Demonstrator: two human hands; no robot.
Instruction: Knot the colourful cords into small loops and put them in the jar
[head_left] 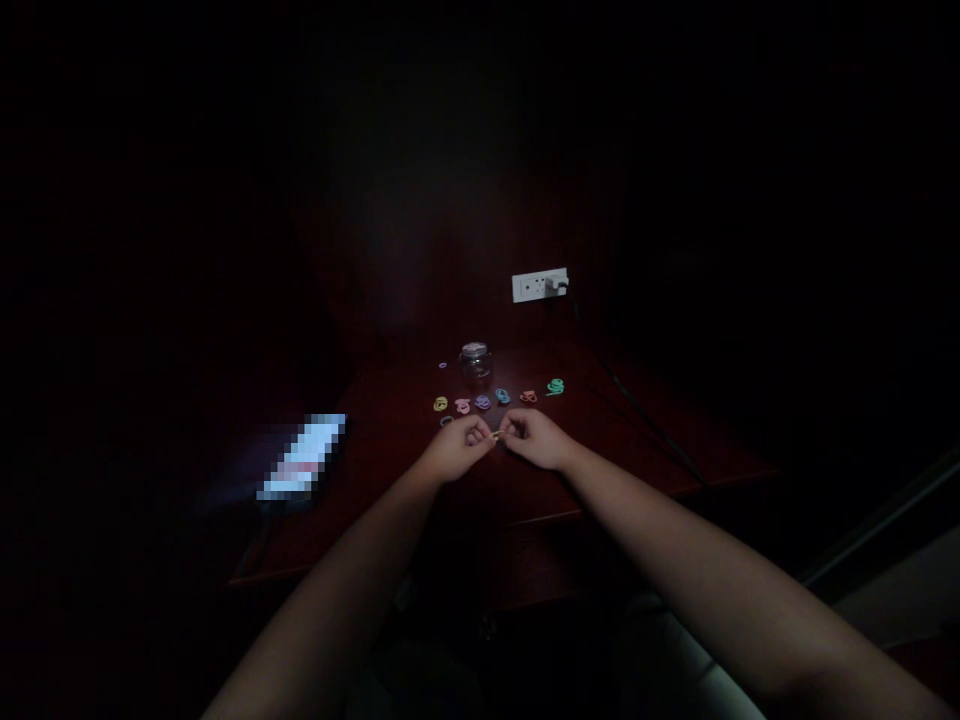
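My left hand [460, 447] and my right hand [534, 438] meet over the table, fingertips pinched. Between them runs a small pale elastic hair tie [496, 434], gripped at each end. Just beyond my fingers lie little piles of hair ties in a row: yellow [440, 404], pink [463, 406], purple [482, 402], blue [502, 396], orange [529, 397] and green [555, 387]. Another dark hair tie [447, 422] is partly covered by my left hand. Behind the row stands a transparent lidded jar [476, 368], and one lone purple hair tie [442, 365] rests left of it.
A lit phone [306, 458] leans at the left of the dark red table [360, 520]. On the back wall is a white socket [529, 287] with a plugged-in charger [557, 285]. Its dark cable [637, 405] trails across the table's right side. The surroundings are very dark.
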